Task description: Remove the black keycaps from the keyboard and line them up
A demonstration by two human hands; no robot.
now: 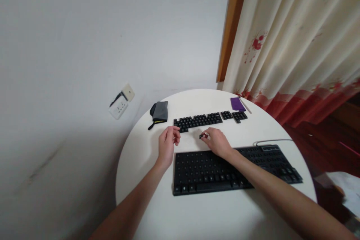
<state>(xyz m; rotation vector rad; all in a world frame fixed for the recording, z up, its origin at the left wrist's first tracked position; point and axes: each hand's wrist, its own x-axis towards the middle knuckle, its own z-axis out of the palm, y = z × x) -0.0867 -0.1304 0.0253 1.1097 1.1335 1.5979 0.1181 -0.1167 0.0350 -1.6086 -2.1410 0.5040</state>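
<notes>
A small black keycap (200, 136) is pinched in the fingertips of my right hand (217, 141), above the white table between the lined-up caps and the keyboard. My left hand (167, 141) hovers at the left end of the laid-out keycaps (198, 120), its fingers loosely curled and apart, with nothing visible in them. In front of me lies a black keyboard (215, 186). Much of its left and upper part shows bare key positions, while the space bar and several keys sit along its near edge. My right forearm hides part of its right half.
A grey pouch (161, 111) with a black strap lies at the table's far left. A purple cloth (237, 104) and a thin pen-like stick (245, 105) are at the far right. The keyboard's cable (274, 140) runs off to the right. Wall and curtain (278, 45) border the round table (152, 210).
</notes>
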